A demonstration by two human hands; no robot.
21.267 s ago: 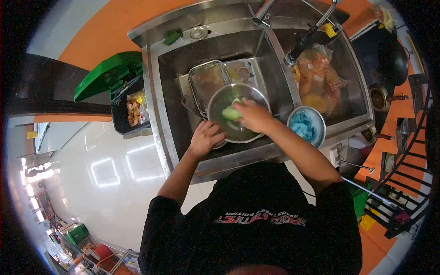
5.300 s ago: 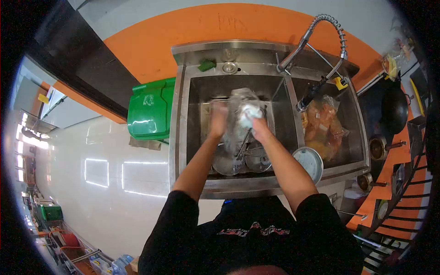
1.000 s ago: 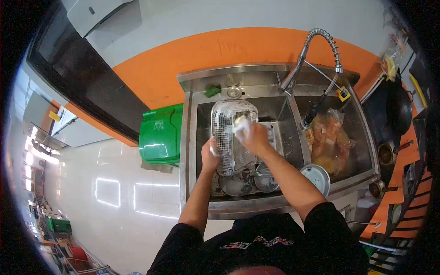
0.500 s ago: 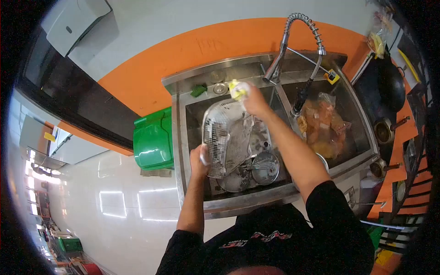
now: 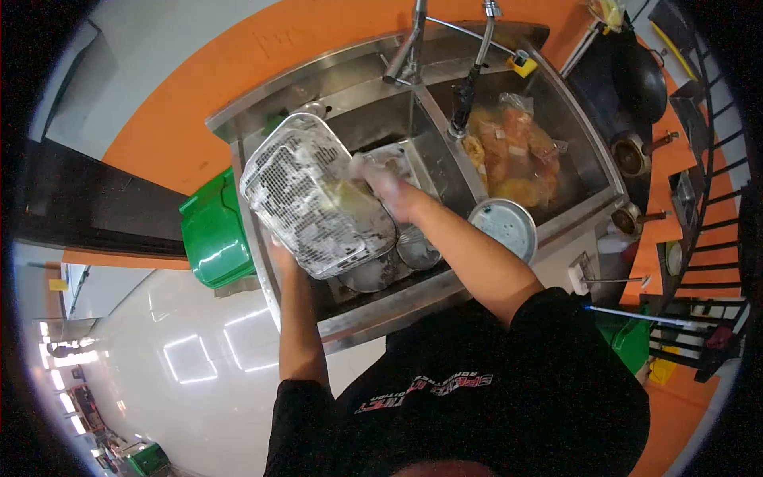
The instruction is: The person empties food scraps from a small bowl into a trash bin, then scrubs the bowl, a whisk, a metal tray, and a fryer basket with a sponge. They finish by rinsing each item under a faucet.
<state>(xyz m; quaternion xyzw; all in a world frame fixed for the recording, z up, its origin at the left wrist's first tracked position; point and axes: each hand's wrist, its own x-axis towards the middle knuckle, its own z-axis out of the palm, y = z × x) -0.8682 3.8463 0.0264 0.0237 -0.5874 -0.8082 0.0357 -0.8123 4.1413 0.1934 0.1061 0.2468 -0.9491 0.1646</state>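
Note:
A white perforated plastic basket, streaked with soap suds, is tilted over the left sink basin. My left hand grips its lower left edge, the fingers partly hidden behind it. My right hand, covered in foam and smeared by motion, presses a yellow sponge against the basket's face. Below the basket, a round metal bowl and another round metal piece lie in the basin, partly covered.
Bagged orange-coloured food lies in the right basin. A round metal pan rests at the sink's front. The tap and spray hose rise between the basins. A green bin stands at the left, a dark wok at the right.
The basket has turned, its broad meshed face now towards me. My right hand has moved from the basket's top edge down onto its face. The view has shifted.

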